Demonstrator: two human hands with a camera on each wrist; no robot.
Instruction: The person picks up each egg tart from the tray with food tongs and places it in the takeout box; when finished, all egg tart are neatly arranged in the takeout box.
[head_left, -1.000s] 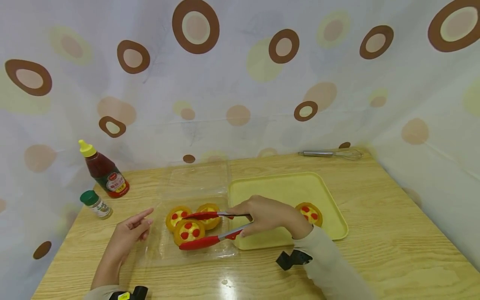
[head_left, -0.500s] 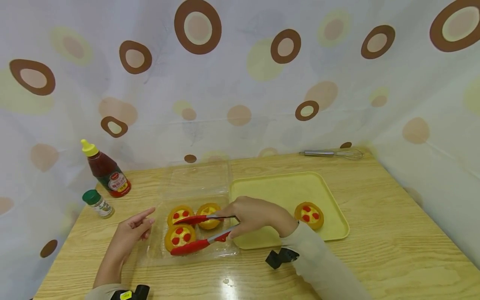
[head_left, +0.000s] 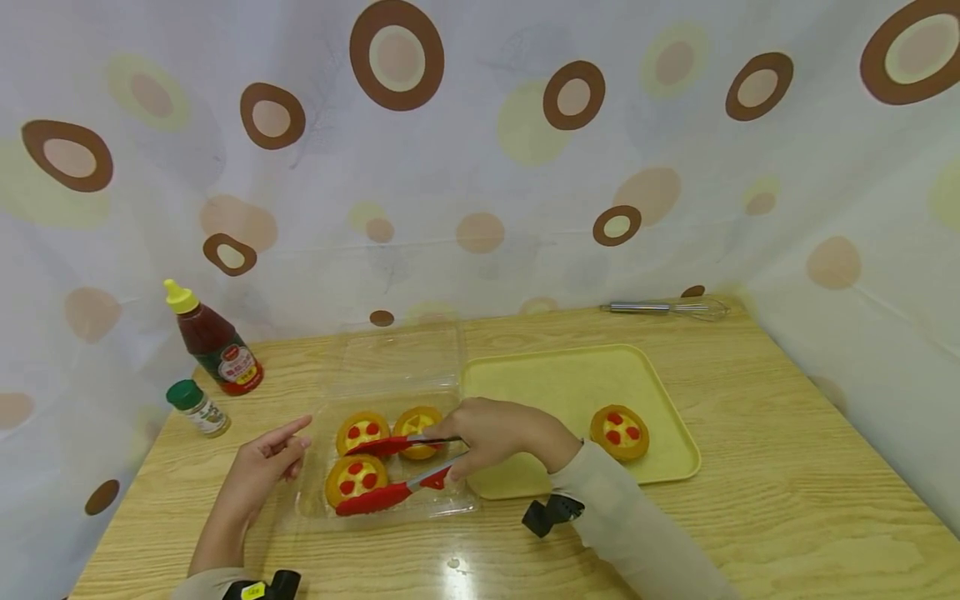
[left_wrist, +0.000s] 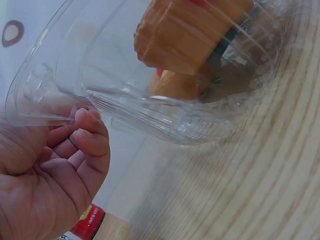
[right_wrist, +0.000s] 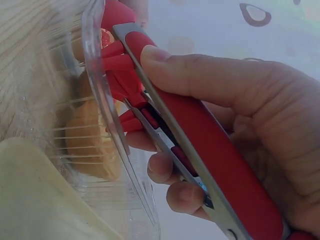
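My right hand (head_left: 502, 433) grips red-tipped tongs (head_left: 375, 500), its thumb along the red handle in the right wrist view. The tong tips lie either side of a small pizza-like tart (head_left: 356, 480) with red toppings, at the front left of a clear plastic clamshell box (head_left: 457, 502). Two more tarts sit in the box: one behind (head_left: 363, 430), one at the back right (head_left: 417, 419), the latter partly covered by the hand and tongs. At the box's left edge, my left hand (head_left: 258, 467) pinches the rim (left_wrist: 60, 121), fingers curled.
Right of the box lies a yellow tray (head_left: 555, 383) with one tart (head_left: 619, 433) on it. A red sauce bottle (head_left: 222, 354) and a green-capped shaker (head_left: 198, 408) stand at the left. A whisk (head_left: 663, 308) lies along the back, by the patterned curtain (head_left: 480, 167).
My right hand and the tongs have moved left and slightly down with the front tart, which now rests apart from the right tart. The left hand stays at the box's edge.
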